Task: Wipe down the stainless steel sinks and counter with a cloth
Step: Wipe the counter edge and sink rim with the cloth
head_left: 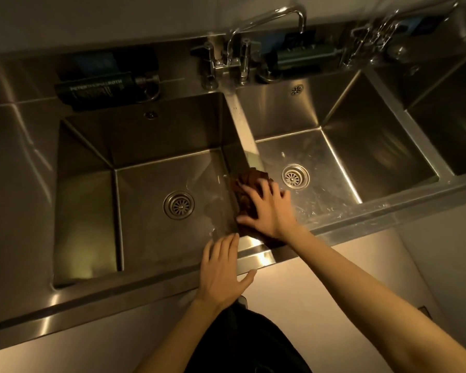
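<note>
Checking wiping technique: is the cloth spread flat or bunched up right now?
Bunched up. The brown cloth shows crumpled folds, not a flat sheet, under the spread fingers of the right hand on the sink divider.

A cloth (249,184) lies on the divider (241,125) between two sinks (92,211).

— How much of the brown cloth (249,181) shows?
— Only its far end and a strip near the wrist. The right hand (267,208) covers the rest, and its fingertips are smeared by blur.
— And the third sink (452,125)?
— It's cut off by the right edge.
— Can you read the dark bottle (97,88)?
— Its small print is too dim. The corner faucet (374,33) is blurred too.
</note>
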